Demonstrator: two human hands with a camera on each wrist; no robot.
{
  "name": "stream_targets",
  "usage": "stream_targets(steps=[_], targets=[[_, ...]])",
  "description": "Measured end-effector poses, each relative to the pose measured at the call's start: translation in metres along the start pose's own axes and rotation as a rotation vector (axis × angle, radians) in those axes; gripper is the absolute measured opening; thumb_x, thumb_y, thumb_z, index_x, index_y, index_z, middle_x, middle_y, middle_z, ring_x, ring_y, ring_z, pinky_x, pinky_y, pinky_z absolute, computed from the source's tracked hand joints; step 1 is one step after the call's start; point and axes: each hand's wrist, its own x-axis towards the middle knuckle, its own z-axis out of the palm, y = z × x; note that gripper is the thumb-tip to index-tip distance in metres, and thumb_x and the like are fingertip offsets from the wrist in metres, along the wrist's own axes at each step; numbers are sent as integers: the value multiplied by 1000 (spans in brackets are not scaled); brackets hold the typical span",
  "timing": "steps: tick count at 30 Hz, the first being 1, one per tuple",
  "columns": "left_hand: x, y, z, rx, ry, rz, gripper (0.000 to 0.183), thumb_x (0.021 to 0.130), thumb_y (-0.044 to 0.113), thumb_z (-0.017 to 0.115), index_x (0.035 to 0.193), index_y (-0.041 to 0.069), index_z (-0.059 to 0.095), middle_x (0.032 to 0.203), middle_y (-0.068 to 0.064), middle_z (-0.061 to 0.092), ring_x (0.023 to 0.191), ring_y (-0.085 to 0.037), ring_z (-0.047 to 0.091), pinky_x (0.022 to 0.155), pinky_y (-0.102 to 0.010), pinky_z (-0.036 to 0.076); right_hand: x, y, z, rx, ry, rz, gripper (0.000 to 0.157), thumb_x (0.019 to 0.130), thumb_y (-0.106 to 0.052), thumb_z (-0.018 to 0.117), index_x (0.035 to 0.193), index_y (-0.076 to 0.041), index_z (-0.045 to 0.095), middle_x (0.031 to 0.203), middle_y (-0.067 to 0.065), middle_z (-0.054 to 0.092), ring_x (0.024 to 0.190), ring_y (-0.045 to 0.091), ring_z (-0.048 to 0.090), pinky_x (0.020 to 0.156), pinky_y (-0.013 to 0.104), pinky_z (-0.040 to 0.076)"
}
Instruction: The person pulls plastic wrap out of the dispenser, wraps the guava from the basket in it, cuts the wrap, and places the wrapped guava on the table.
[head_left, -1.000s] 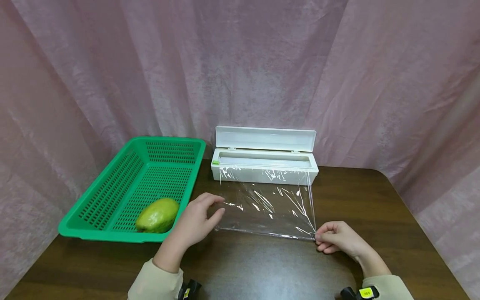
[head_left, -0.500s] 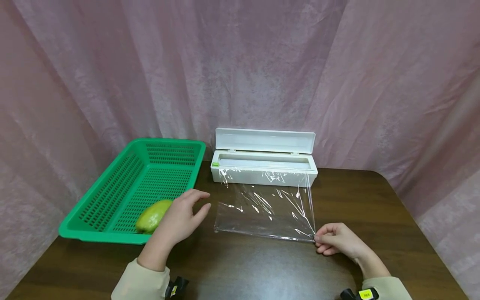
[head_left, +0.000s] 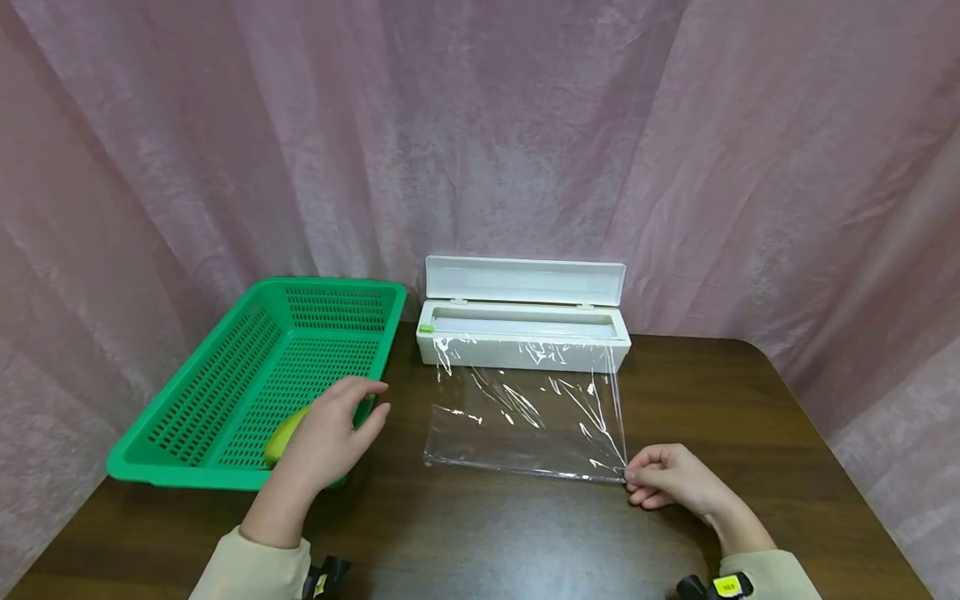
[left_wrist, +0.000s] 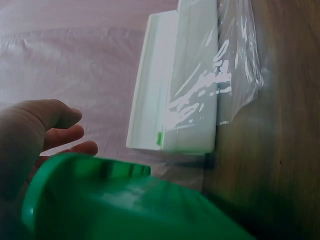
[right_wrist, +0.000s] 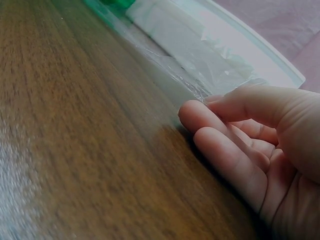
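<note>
A sheet of clear plastic wrap point(head_left: 525, 425) runs from a white wrap dispenser box point(head_left: 525, 352) toward the front of the table. At its front right corner my right hand point(head_left: 678, 482) pinches the wrap between thumb and forefinger; the right wrist view shows the same pinch point(right_wrist: 207, 100). My left hand point(head_left: 324, 437) hovers over the right side of the green basket point(head_left: 187, 477), fingers loosely bent and holding nothing. Beneath it a yellow-green fruit point(head_left: 281, 439), mango- or papaya-like, is partly hidden. In the left wrist view the basket's rim point(left_wrist: 100, 170) stands before the fingers.
The dispenser's lid point(head_left: 525, 281) stands raised at the back, and a small green piece point(head_left: 426, 328) sits at its left end. Behind the brown wooden table point(head_left: 720, 392) hangs a pink curtain point(head_left: 525, 125).
My left hand has let go of the wrap's left side and moved left, over the basket, covering more of the fruit. My right hand keeps its pinch in about the same place.
</note>
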Motion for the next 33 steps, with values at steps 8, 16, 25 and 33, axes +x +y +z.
stream_targets(steps=[8,16,25,33], targets=[[-4,-10,-10,17,-21,-28,30,90,19,62,116,5,63,118,-11,62,107,-30,59,86,-48,50,0,1,-2,3,-9,-11,29,93,-9,57,100,19,54,78,4,70,68,10,68,60,25,56],[-4,-24,-18,50,-76,-65,33,91,21,61,120,5,61,122,-14,59,114,-34,55,91,-53,46,0,1,-1,5,-8,-10,25,93,-8,56,98,17,56,77,3,69,67,10,68,60,25,56],[-5,-33,-31,62,-163,-102,40,91,25,61,124,3,58,127,-19,55,114,-40,53,90,-57,44,0,1,0,10,-2,-3,29,92,-10,59,98,18,55,76,2,69,67,10,68,60,25,56],[-5,-46,-35,82,-255,-143,55,87,33,65,129,-1,51,130,-24,50,113,-41,50,88,-56,44,0,0,0,7,-1,-6,30,91,-10,60,98,19,55,77,2,69,67,10,68,59,25,56]])
